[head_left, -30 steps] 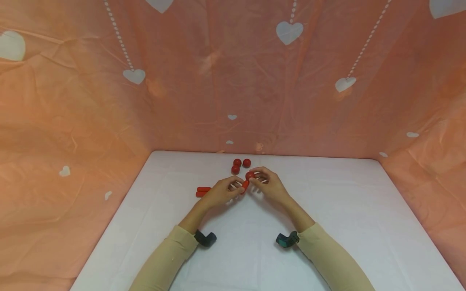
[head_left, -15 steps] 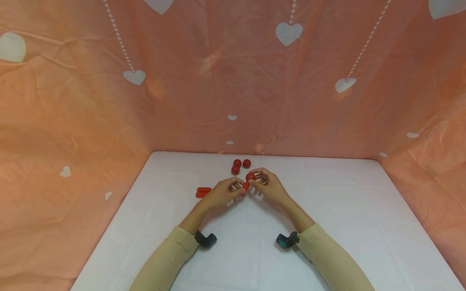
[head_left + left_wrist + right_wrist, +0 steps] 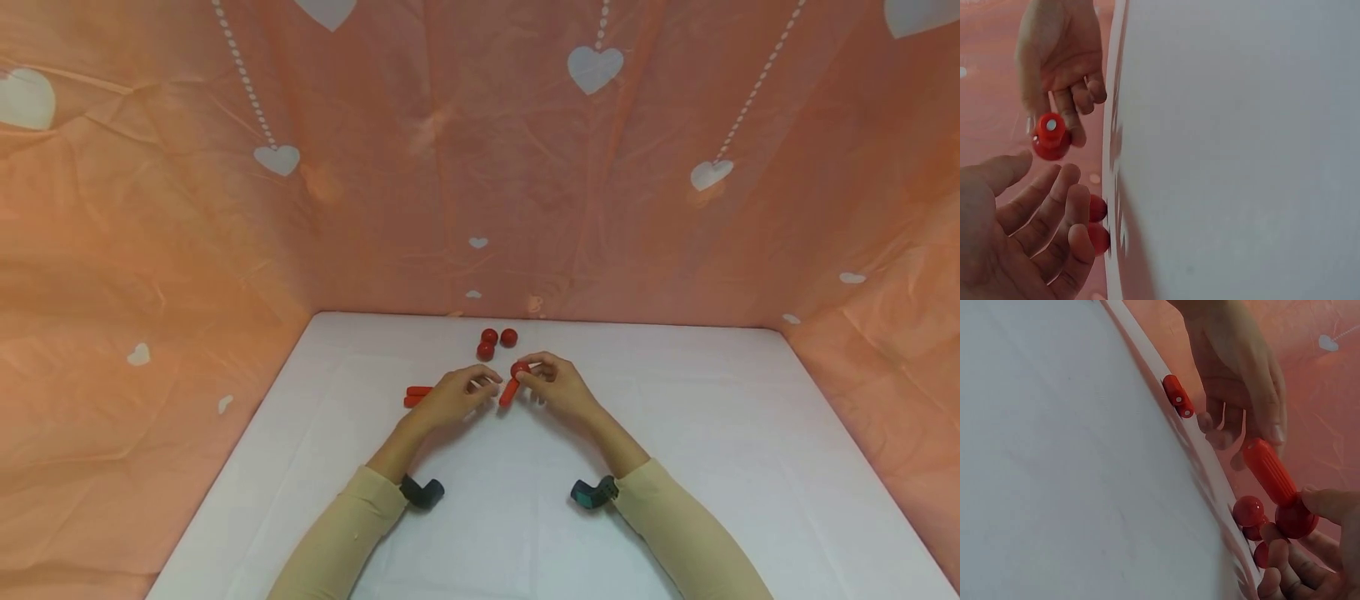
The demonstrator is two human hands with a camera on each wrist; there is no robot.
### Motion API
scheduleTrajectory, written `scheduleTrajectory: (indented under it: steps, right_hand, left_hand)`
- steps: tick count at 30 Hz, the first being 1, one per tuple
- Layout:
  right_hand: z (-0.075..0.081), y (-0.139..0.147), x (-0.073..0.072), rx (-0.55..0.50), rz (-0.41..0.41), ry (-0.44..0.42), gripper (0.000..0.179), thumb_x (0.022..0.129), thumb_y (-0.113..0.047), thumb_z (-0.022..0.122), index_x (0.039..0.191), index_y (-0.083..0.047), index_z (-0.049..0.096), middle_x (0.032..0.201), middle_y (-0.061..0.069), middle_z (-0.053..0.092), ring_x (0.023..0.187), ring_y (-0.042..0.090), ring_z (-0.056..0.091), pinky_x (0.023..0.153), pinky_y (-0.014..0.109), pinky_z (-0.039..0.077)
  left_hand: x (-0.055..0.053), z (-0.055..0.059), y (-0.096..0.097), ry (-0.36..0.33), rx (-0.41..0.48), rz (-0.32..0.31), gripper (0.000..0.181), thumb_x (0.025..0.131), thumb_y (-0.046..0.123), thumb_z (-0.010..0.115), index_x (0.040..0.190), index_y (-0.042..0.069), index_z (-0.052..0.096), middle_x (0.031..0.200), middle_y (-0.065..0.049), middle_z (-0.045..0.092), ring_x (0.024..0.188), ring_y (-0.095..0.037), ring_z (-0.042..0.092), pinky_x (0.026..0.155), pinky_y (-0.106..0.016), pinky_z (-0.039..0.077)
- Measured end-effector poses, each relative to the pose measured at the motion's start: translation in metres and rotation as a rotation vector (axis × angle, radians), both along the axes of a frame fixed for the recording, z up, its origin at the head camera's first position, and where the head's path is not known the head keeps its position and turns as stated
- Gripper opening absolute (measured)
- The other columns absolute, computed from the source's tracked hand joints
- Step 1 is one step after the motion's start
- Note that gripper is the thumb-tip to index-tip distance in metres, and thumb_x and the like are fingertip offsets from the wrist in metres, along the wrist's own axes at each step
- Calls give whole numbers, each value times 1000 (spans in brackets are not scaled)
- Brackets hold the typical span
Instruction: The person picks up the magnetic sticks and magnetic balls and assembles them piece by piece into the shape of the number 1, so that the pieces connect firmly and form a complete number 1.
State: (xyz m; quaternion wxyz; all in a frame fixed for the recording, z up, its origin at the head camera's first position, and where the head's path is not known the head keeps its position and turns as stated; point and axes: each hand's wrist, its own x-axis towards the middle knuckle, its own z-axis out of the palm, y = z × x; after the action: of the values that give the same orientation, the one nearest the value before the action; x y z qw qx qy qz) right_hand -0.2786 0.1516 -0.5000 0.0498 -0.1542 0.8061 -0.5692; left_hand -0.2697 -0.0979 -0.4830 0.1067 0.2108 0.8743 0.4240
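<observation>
My right hand (image 3: 560, 387) pinches a red ball (image 3: 518, 369) between thumb and fingertips. From that ball a red rod (image 3: 509, 393) sticks out, its ridged side showing in the right wrist view; its end touches the ball. The rod's free end slants toward me and to the left, over the white table. In the left wrist view that end bears a pale round spot. Just left of the rod is my left hand (image 3: 456, 397), fingers loosely bent and holding nothing, a small gap from the rod in the head view.
Three loose red balls (image 3: 485, 351) lie together on the white table (image 3: 660, 400), beyond the hands. Two more red rods (image 3: 417, 391) lie side by side, partly behind my left hand. Behind the table hangs an orange-pink cloth (image 3: 525, 183) with pale hearts.
My left hand has let go of the rod and drawn slightly left. The rod stays on the ball in my right hand, which has shifted a little right and toward me.
</observation>
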Motion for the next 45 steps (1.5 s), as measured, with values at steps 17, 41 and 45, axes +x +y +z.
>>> scheduleTrajectory:
  steps: [17,41,45]
  right_hand:
    - [-3,7,-2,16,-27,-174,33,103,-29,75,129,-10,71,97,7,75,75,20,62,72,32,51]
    - [-7,7,-4,4,-12,-187,34,103,-29,75,131,-10,71,97,6,75,76,20,62,74,33,50]
    - [-7,7,-4,-1,-5,-171,34,103,-27,75,131,-8,70,97,6,75,75,20,62,73,33,51]
  left_hand:
    - [-22,5,5,215,-130,200,22,103,22,75,123,13,71,117,-5,72,99,-22,67,89,-41,59]
    - [-55,3,17,249,-308,237,35,101,23,78,131,12,64,124,-11,65,105,-28,65,96,-47,57]
    - [-56,3,18,237,-313,255,34,101,22,79,130,13,64,122,-11,65,107,-28,66,96,-48,56]
